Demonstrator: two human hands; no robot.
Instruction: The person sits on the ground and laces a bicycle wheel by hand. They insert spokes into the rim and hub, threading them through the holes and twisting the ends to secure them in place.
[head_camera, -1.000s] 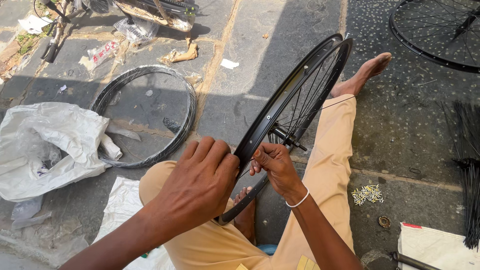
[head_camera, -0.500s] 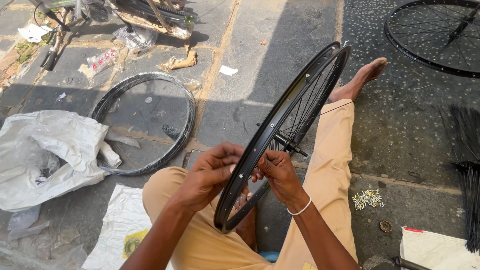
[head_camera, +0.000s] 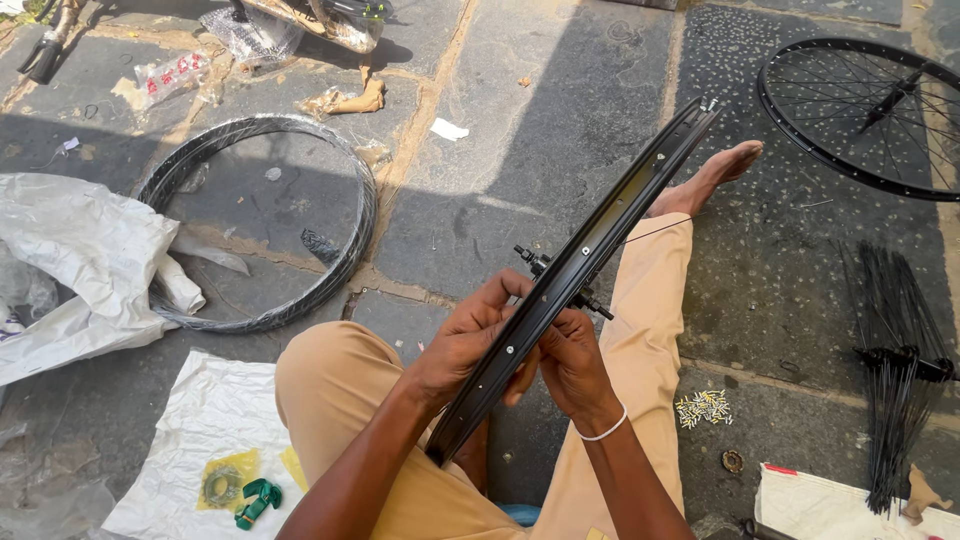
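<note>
Both my hands, left hand (head_camera: 470, 345) and right hand (head_camera: 570, 360), clasp the black wheel rim (head_camera: 590, 260) edge-on between them, steadying it above my lap.

the wheel rim (head_camera: 590, 250) held edge-on is glossy black with small silver dots along it. the trousers (head_camera: 650, 330) are plain tan. a thin white band (head_camera: 605, 432) circles one wrist. the tyre (head_camera: 265, 220) on the ground is black, as are the second spoked wheel (head_camera: 860, 110) and the bundle of spokes (head_camera: 900, 350). the plastic sheet (head_camera: 80, 260) is white; another white sheet (head_camera: 190, 430) carries a yellow packet (head_camera: 222, 485) and a green piece (head_camera: 258, 500). the paving (head_camera: 540, 150) is grey stone, speckled with pale flecks at right. the small pile of nipples (head_camera: 705, 407) is pale silver-yellow.
</note>
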